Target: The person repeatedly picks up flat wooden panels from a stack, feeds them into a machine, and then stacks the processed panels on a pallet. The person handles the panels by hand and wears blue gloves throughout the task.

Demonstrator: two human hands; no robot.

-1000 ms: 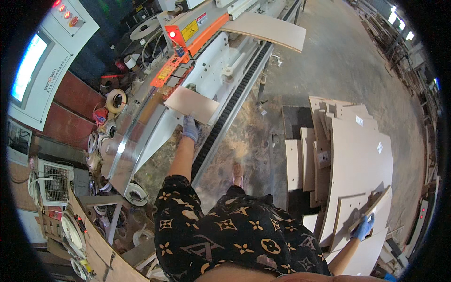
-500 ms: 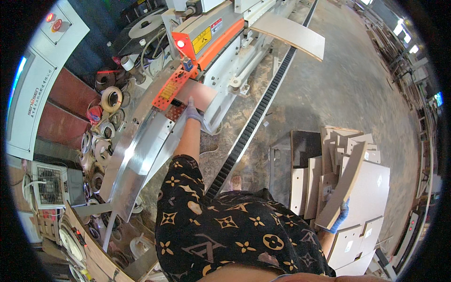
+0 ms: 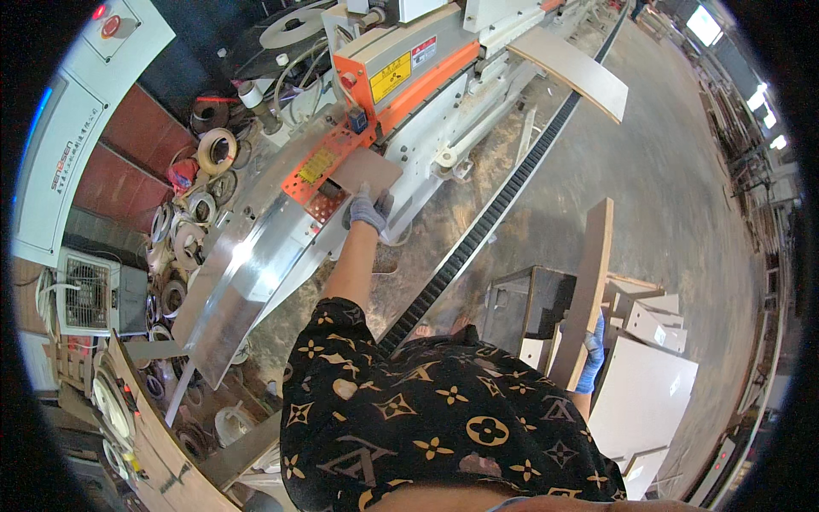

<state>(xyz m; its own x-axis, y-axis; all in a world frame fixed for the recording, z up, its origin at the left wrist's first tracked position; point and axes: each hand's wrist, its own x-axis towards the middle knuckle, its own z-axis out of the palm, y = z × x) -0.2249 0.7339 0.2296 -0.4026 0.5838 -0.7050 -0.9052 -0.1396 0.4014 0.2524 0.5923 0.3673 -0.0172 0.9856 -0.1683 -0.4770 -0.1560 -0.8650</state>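
My left hand (image 3: 368,210), in a pale grey glove, is closed at the near edge of a small brown panel (image 3: 374,171), with a finger on its top. The panel lies at the orange perforated guard (image 3: 328,160) of a long edge-banding machine (image 3: 439,81). To the right, my right hand (image 3: 591,352), in a blue glove, grips a long narrow board (image 3: 589,286) and holds it up on edge. Part of that hand is hidden behind the board. Beneath it stand stacked pale panels (image 3: 640,392).
Another pale panel (image 3: 576,70) juts from the machine's far side, over a black roller rail (image 3: 503,196) that runs diagonally across the floor. Rolls of edging tape (image 3: 217,150) lie at the left, by a white control cabinet (image 3: 64,162). A dark-sided stand (image 3: 546,303) is near the stack.
My right hand has raised the long board from over the stack, and it now points more upright and away. My left hand stays at the small panel. The whole view has shifted slightly.
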